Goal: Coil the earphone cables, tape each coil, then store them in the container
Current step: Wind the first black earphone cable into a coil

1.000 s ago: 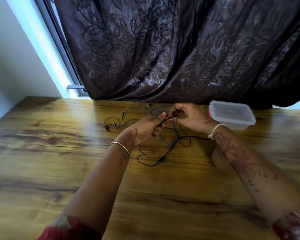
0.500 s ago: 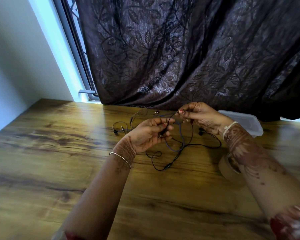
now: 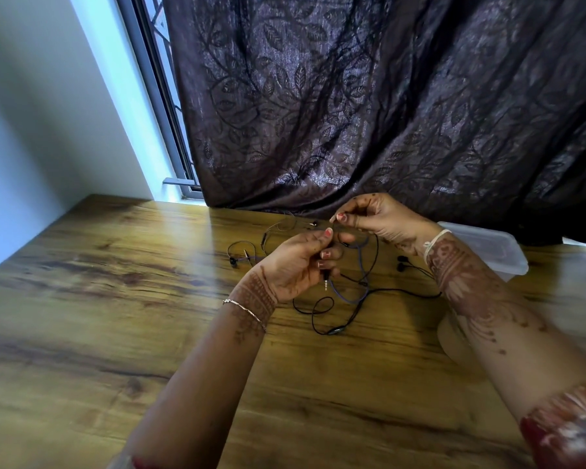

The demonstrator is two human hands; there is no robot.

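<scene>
A black earphone cable [image 3: 349,318] trails in loose loops over the wooden table [image 3: 115,299], tangled with a purple cable [image 3: 344,296]. My left hand [image 3: 298,265] grips the black cable near its jack plug [image 3: 326,282], which hangs below the fingers. My right hand [image 3: 383,220] pinches the same cable higher up, lifted above the table. Two black earbuds [image 3: 401,264] lie by my right wrist. A clear lidded plastic container [image 3: 498,252] stands behind my right forearm. A roll of tape [image 3: 454,340] sits partly hidden under that forearm.
Another thin earphone cable [image 3: 247,250] with a dark bud lies on the table left of my hands. A dark patterned curtain [image 3: 369,113] hangs along the far table edge, with a window frame [image 3: 163,96] and a wall to the left.
Both hands have risen off the table with the black cable, my right hand higher and farther back. The camera has tilted and shifted, so the container now sits partly behind my right wrist.
</scene>
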